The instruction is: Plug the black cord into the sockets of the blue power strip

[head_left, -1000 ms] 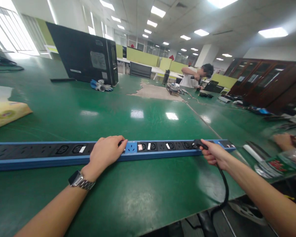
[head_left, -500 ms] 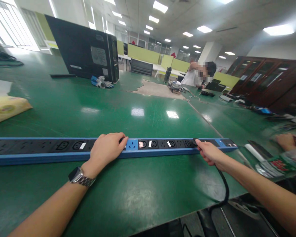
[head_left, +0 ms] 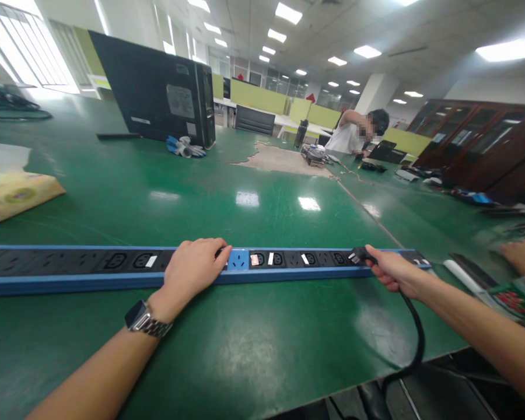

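Note:
A long blue power strip [head_left: 262, 279] with black socket modules lies across the green table. My left hand [head_left: 198, 262] grips it near the middle, fingers over the far edge, beside a light-blue socket [head_left: 238, 261]. The wrist bears a watch [head_left: 140, 318]. My right hand [head_left: 391, 269] pinches a black power plug [head_left: 362, 254] whose metal prongs show, pointing left. This plug is over the strip's right part, out of any socket; whether it touches the strip I cannot tell. Its black cord [head_left: 420, 326] hangs from my hand and loops past the table's front edge.
A black computer tower [head_left: 157, 87] stands at the back left, with gloves [head_left: 186, 147] by it. A tissue pack [head_left: 21, 195] lies at left. Another person's hand [head_left: 522, 256] and a green-labelled bottle [head_left: 518, 297] are at right. A person [head_left: 352, 134] sits across the table.
My right hand has drawn back to the right with the plug, and its prongs now show. My left hand stays on the strip. The view has shifted slightly.

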`<control>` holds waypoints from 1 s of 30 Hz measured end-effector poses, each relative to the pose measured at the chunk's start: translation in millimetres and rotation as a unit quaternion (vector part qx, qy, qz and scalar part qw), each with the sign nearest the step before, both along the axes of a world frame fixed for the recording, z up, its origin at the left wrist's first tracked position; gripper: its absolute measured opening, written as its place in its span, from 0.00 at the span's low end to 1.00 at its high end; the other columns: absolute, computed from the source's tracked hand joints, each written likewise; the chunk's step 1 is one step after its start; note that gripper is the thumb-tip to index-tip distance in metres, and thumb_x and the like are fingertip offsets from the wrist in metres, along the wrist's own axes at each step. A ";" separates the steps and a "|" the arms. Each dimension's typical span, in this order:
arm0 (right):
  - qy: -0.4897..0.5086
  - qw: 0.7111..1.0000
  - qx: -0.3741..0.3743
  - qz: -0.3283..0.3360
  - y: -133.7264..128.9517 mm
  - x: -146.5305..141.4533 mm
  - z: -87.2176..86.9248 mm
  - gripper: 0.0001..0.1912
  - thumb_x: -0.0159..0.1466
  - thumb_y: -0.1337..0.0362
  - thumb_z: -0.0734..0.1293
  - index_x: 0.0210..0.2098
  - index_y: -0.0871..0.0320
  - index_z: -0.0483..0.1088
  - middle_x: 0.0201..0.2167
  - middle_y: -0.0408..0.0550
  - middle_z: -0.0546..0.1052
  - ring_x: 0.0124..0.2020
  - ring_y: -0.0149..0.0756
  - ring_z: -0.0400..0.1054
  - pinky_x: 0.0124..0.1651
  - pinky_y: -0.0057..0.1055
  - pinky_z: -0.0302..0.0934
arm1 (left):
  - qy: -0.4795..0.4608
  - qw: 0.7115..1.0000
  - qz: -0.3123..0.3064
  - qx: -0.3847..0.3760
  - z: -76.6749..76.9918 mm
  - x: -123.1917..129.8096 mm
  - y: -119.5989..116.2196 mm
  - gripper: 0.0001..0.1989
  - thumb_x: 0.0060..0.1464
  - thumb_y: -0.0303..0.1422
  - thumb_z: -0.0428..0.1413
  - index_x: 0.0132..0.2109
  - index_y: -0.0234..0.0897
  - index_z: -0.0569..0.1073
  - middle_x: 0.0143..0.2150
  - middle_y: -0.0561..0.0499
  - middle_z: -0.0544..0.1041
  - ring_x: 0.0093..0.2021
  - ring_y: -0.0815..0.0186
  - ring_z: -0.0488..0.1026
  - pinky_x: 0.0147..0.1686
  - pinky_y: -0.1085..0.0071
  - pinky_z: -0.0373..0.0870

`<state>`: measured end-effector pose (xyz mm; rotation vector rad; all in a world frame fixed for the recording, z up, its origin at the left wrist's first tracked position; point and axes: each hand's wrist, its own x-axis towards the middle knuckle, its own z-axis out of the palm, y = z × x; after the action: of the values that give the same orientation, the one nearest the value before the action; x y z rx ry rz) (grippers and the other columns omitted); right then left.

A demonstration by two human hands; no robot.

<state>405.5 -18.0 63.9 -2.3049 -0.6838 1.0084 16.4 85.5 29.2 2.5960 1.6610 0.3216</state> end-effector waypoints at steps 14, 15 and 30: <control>0.015 0.999 -0.032 0.035 -1.5 -12.9 -0.7 0.21 0.68 0.45 0.51 0.29 0.55 0.54 0.13 0.33 0.52 0.10 0.21 0.43 0.15 0.20 0.36 | 0.009 1.000 0.007 -0.008 2.8 0.8 -0.3 0.24 0.62 0.44 0.38 0.42 0.41 0.76 0.40 0.47 0.81 0.41 0.56 0.76 0.38 0.64 0.64; 0.013 0.998 -0.032 0.043 -3.8 -14.8 -4.1 0.22 0.68 0.45 0.50 0.29 0.55 0.54 0.12 0.33 0.52 0.10 0.21 0.43 0.14 0.20 0.36 | 0.009 1.000 0.007 -0.007 3.1 1.0 -0.5 0.23 0.62 0.44 0.38 0.42 0.42 0.76 0.40 0.47 0.81 0.41 0.56 0.76 0.38 0.64 0.64; 0.132 0.971 0.133 0.146 4.7 -107.8 35.3 0.25 0.63 0.46 0.59 0.19 0.58 0.61 0.09 0.38 0.57 0.11 0.23 0.50 0.15 0.23 0.42 | -0.004 1.000 0.004 0.004 3.0 -0.1 -2.8 0.23 0.62 0.43 0.39 0.42 0.40 0.77 0.40 0.45 0.81 0.41 0.56 0.76 0.39 0.64 0.65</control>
<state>297.7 -13.2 99.2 -1.8326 -0.9964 1.2442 16.3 82.7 32.3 2.5922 1.6713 0.3388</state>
